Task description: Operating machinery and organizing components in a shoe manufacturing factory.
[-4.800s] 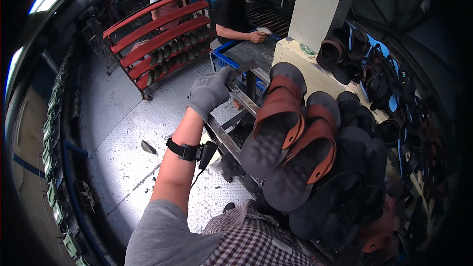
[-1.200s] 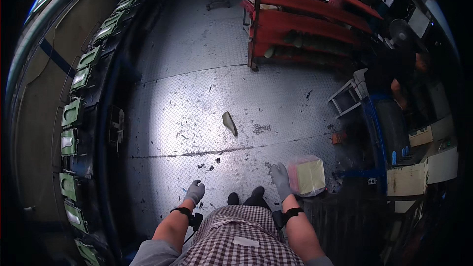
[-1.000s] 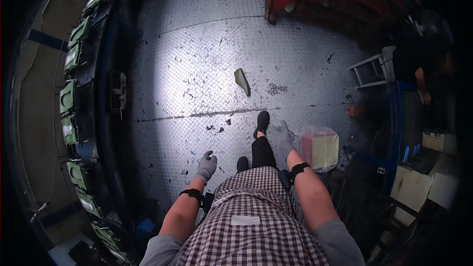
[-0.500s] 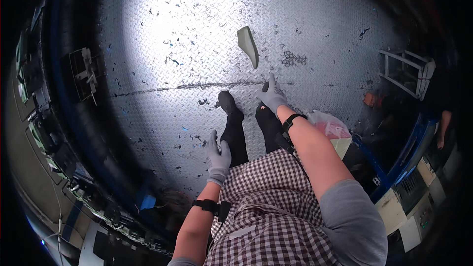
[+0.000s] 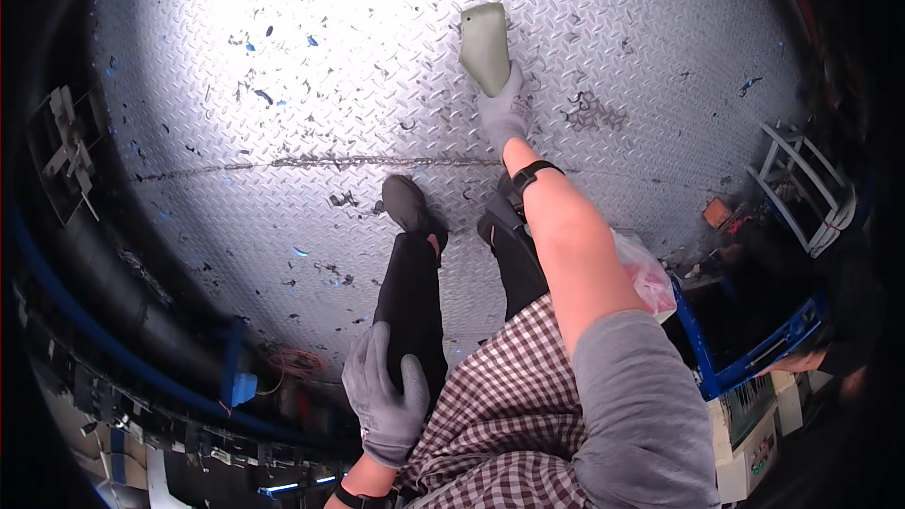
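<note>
A: What does the right hand in its grey knit glove [image 5: 506, 111] have?

B: The near, narrower end of a smooth olive-green foot-shaped block [image 5: 485, 42]. The fingers are closed round that end, and the wider end, with a small dark hole near one corner, points away from the person.

A: Where is the block, exactly?

B: Out ahead of the feet, over the silvery diamond-patterned metal floor [image 5: 226, 123], beyond the dark seam. I can't tell whether it touches the plate.

A: And the left hand in a matching grey glove [image 5: 386, 405]?

B: Empty, its fingers stretched and the thumb held apart, at the black trouser leg [image 5: 407, 283]. Whether it presses on the cloth, I can't tell.

A: Anything round about?

B: Dark scraps dot the floor. A brown-and-white checked apron [image 5: 514, 368] covers the lap; at its right sits a clear plastic bag [image 5: 643, 264] showing something pink. Farther right, a co-worker's bare hand [image 5: 797, 361] is beside a blue metal frame [image 5: 702, 358].
</note>
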Tool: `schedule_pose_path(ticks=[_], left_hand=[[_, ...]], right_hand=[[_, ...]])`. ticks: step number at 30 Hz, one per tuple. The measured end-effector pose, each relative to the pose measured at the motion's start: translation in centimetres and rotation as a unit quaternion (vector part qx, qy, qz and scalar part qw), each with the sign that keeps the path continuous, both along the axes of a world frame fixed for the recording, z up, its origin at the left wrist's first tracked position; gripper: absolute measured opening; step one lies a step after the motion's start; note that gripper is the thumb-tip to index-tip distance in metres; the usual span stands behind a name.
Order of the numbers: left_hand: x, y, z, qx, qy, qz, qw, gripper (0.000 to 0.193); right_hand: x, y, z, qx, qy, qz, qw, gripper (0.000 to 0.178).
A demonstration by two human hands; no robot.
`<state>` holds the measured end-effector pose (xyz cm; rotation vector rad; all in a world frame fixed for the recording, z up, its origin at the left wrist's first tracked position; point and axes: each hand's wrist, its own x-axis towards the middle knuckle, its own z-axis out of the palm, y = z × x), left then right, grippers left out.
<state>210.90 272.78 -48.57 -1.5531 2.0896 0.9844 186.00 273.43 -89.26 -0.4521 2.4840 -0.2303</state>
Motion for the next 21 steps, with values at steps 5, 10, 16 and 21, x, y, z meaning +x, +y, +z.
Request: schedule_pose_path(ticks=[5,10,16,21], left_hand=[[-3.1,0.3,0.3,0.016,-0.009,0.002,1.0,0.055],[-3.7,1.6,-0.6,0.083,0.179,0.42,0.886,0.062],[-17.2,-9.8,12.6,0.507,0.339,0.414,0.675,0.067],[-22.8,-13.7,16.1,0.587,0.291,0.314,0.687,0.062]], right_hand=[[-4.0,-0.4,9.4,-0.193,-0.537,-0.295,0.766,0.063],[-10.0,2.2,27.9,-0.205,-0.691,-0.089,0.687,0.074],[-21.4,1.2,48.8,-0.069,-0.757,0.259,0.596,0.081],[-28.2,0.8,54.2,-0.269,-0.689,0.199,0.643,0.066]])
